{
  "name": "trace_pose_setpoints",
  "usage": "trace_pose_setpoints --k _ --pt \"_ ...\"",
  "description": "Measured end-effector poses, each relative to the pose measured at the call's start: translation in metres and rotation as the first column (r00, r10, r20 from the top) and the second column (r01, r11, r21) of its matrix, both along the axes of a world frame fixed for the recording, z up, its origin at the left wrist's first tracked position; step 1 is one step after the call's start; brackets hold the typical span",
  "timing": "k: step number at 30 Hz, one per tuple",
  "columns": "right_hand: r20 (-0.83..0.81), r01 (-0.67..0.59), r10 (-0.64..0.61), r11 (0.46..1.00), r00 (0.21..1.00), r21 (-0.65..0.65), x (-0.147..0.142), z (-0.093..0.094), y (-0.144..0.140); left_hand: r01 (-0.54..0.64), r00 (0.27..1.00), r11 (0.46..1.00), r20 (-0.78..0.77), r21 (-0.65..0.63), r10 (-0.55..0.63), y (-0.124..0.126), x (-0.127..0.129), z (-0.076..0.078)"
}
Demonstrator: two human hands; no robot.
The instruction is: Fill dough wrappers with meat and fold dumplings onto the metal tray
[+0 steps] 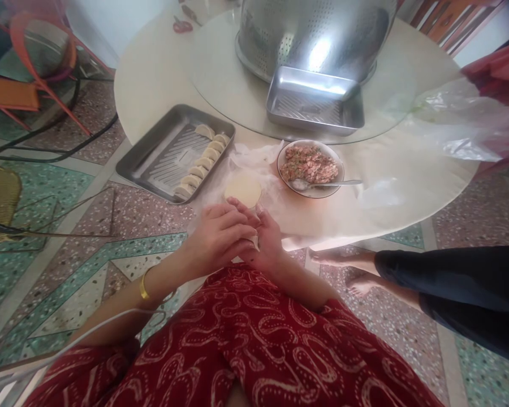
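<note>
My left hand (220, 234) and my right hand (268, 244) are pressed together at the near edge of the round table (152, 73), both closed around a pale dumpling (254, 242) that is mostly hidden by the fingers. Just beyond the fingertips lies a stack of round dough wrappers (243, 189). A bowl of minced meat filling (309, 168) with a spoon (326, 183) in it stands to the right of the wrappers. A metal tray (152, 164) to the left holds a row of several folded dumplings (203, 163).
An empty metal tray (316, 102) and a large steel colander (316, 34) stand on a glass turntable at the table's middle. Clear plastic (458, 121) lies at the right. Another person's bare feet and dark trouser leg (449, 282) are at the right. Red scissors (182, 25) lie at the far edge.
</note>
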State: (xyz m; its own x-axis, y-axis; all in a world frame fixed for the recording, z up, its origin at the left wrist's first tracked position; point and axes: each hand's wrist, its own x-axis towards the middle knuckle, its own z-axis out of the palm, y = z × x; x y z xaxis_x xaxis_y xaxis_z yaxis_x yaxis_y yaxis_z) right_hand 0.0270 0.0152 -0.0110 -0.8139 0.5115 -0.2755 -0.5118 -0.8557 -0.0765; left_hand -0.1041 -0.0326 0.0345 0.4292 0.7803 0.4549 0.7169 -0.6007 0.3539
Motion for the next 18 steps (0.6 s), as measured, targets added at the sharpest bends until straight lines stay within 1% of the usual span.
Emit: trace_pose_setpoints --k 7,12,15,18 --pt "-0.019 -0.002 0.003 0.998 1.000 0.069 0.000 -0.001 -0.001 -0.051 0.999 0.998 -0.004 0.025 0.051 -0.002 0.002 -0.005" --pt "0.016 -0.019 0.018 0.998 1.000 0.056 0.004 0.010 -0.001 -0.065 0.997 0.998 0.032 0.026 0.065 -0.005 0.000 -0.002" --pt "0.053 0.017 -0.020 0.997 0.998 0.070 0.006 0.016 -0.002 -0.110 0.993 0.992 0.049 0.067 0.107 -0.009 -0.003 -0.002" --pt "0.079 0.059 -0.068 0.992 0.995 0.116 0.005 0.014 -0.004 -0.171 0.985 0.977 0.031 0.126 0.169 -0.012 -0.003 -0.007"
